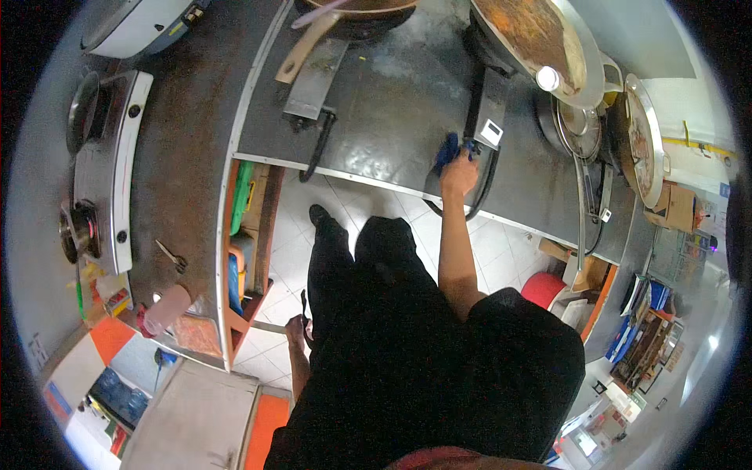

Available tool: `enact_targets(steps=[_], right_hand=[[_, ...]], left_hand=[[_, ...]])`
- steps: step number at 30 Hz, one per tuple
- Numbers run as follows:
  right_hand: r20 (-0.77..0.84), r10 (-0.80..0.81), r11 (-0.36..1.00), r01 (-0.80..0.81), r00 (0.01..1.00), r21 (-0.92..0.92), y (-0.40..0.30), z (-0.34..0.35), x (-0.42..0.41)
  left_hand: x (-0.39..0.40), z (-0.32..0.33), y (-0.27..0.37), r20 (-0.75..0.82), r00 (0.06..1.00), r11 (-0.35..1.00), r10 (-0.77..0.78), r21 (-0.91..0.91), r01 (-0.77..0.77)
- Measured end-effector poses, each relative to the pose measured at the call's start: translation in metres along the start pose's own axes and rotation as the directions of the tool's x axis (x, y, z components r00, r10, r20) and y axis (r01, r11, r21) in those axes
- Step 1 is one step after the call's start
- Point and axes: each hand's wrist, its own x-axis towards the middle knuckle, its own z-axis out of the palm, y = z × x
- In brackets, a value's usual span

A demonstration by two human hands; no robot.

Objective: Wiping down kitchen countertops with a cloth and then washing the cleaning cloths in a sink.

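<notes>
My right hand (459,175) reaches over the counter's front edge to the near end of a gas burner (489,108). Its fingers close around the control knob there, which they mostly hide. A dark blue object (447,150), perhaps a cloth, lies against the fingers, and a black hose (492,185) loops down beside the wrist. On that burner stands a large pan (531,35) with a brown, crusted inside. Low at my left side, my left hand (295,331) grips a slender dark object (304,308), too dim to name.
A second burner (317,76) carries a wooden-handled pan (311,44). More pans (643,141) stand at the right. The left counter (176,194) holds scissors (173,257) and a two-plate cooker (111,170) with one glowing plate. A red stool (541,288) stands below.
</notes>
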Motion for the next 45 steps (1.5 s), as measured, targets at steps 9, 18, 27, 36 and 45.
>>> enact_targets(steps=[9, 18, 27, 36, 45], right_hand=[[-0.081, 0.141, 0.988, -0.135, 0.987, 0.072, -0.124, 0.088, 0.142], [0.446, -0.838, 0.525, 0.688, 0.315, 0.501, -0.204, 0.054, 0.052], [0.344, -0.714, 0.588, 0.257, 0.61, 0.767, -0.191, -0.068, 0.02], [-0.06, -0.849, 0.467, 0.798, 0.525, 0.381, -0.376, -0.011, -0.084], [0.26, -0.88, 0.46, 0.852, 0.398, 0.25, -0.4, 0.049, -0.296]], left_hand=[[0.022, -0.077, 0.149, -0.375, 0.921, 0.956, -0.104, -0.292, -0.011], [0.046, -0.087, 0.161, 0.038, 0.966, 0.929, -0.257, -0.266, 0.257], [0.022, -0.072, 0.13, -0.247, 0.968, 0.995, -0.044, -0.092, 0.022], [0.015, -0.11, 0.114, -0.348, 0.934, 0.987, 0.085, -0.099, -0.126], [-0.051, -0.134, -0.056, -0.29, 0.895, 0.798, -0.339, -0.593, 0.11]])
